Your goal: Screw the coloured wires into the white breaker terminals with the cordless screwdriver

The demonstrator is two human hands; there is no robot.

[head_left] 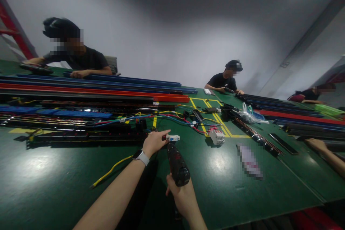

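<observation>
while the right hand (183, 196) is closed around the grip of a black power driver (178, 167), the left hand (154, 143) pinches a small white module (173, 138) just beyond its nose, over the green surface (215, 190). likely fault: bit slipping or module twisting into the left fingers, since only that pinch appears to steady it; bit contact cannot be told. also present: white breaker block (217, 138), right of and beyond both hands.

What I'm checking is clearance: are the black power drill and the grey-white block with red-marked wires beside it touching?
Apart. In the head view, green tabletop shows between the black power drill and the grey-white block.
</observation>
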